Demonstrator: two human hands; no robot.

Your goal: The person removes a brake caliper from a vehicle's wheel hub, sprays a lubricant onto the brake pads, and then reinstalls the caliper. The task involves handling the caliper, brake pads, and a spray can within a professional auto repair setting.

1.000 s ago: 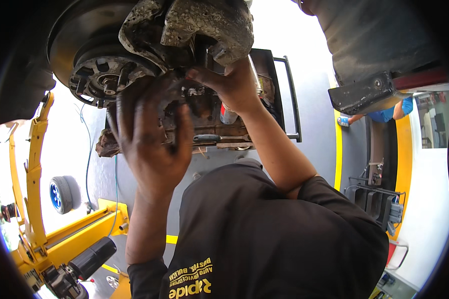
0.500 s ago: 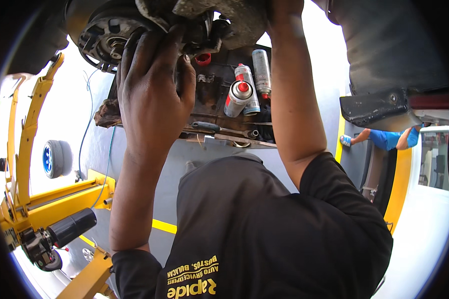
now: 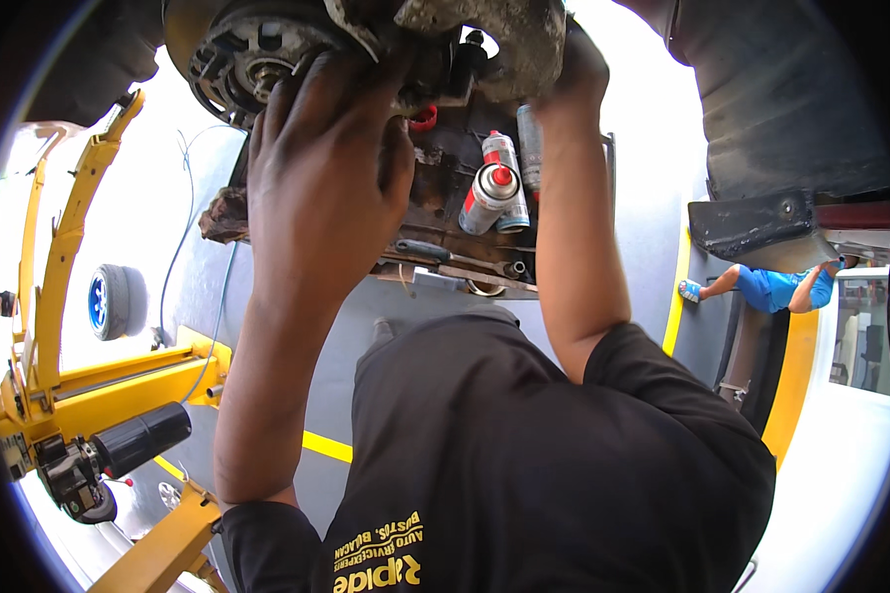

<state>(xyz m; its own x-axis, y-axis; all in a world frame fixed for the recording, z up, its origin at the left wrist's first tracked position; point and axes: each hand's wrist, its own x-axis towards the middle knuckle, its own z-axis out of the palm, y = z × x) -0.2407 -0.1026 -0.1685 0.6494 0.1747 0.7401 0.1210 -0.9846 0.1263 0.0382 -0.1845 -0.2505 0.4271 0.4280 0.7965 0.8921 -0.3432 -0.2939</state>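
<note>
My left hand [image 3: 331,168] reaches up to a dirty metal wheel hub [image 3: 267,74] with a slotted round plate and a central bolt. Its fingers are stretched out against the hub's lower right side, the thumb apart; the fingertips are partly lost in shadow. My right hand [image 3: 578,74] is raised beside a grey cast metal arm [image 3: 519,49] right of the hub, its fingers hidden behind that part. Below, between my forearms, a dark, greasy tray [image 3: 445,212] bears several spray cans [image 3: 485,203], a red cap [image 3: 423,119] and a ratchet wrench [image 3: 455,259].
A yellow lift [image 3: 119,385] with a black cylindrical motor [image 3: 143,445] stands at left, near a loose tyre [image 3: 114,301] with a blue rim. Black vehicle trim [image 3: 761,227] hangs at right. Beyond it, a person in blue [image 3: 781,287] is by a yellow post [image 3: 796,366].
The view has shifted, so the hub and cans appear farther right. My right forearm now covers part of one can. My left hand stays at the hub, its fingers slightly shifted.
</note>
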